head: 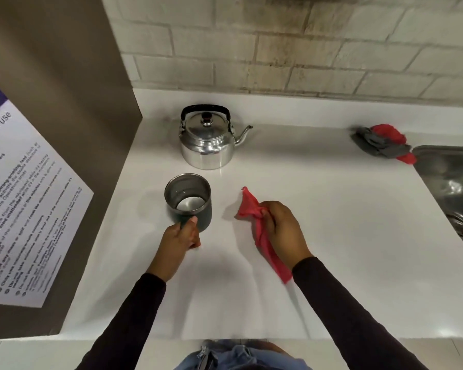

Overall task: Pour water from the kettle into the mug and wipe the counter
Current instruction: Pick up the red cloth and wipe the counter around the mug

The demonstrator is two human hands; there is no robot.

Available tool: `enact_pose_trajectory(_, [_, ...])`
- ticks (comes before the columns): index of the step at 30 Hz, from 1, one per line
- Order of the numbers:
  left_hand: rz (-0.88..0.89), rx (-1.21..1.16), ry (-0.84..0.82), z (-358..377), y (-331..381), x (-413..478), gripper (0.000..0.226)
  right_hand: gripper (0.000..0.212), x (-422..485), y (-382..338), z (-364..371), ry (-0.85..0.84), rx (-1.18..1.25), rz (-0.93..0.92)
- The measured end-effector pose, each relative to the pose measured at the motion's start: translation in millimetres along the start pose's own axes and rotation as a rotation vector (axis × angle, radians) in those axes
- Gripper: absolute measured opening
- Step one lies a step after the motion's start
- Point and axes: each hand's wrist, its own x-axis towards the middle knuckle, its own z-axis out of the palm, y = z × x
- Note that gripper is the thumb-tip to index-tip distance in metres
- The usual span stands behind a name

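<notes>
Leftward, the left hand (pixel 181 237) curls its fingers around the steel mug (pixel 189 200) handle near the counter (pixel 332 236) middle; the kettle (pixel 207 141) behind looks rigid, best lifted by its top handle. The right hand (pixel 282 229) pinches a soft red cloth (pixel 254 214).

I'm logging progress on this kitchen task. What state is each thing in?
kettle: upright, lid on, untouched
mug: upright, left hand gripping its handle
red cloth: bunched in right hand, on the counter
grey and red rags: crumpled beside the sink
</notes>
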Motion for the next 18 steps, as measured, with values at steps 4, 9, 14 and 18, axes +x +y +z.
enact_pose_trajectory(4, [-0.054,0.022,-0.003,-2,8,-3,0.054,0.024,0,-8,6,0.026,0.035,-0.02])
enact_pose_trajectory(9, [0.094,0.237,0.358,-12,16,-17,0.032,0.023,0,-23,4,0.01,0.122,-0.023])
enact_pose_trajectory(14, [0.252,0.25,0.441,-6,32,-42,0.029,0.022,-2,-23,-7,0.021,0.173,-0.012])
enact_pose_trajectory(18, [0.26,0.181,0.369,21,36,-47,0.039,0.022,-2,-15,-25,0.05,0.211,-0.019])
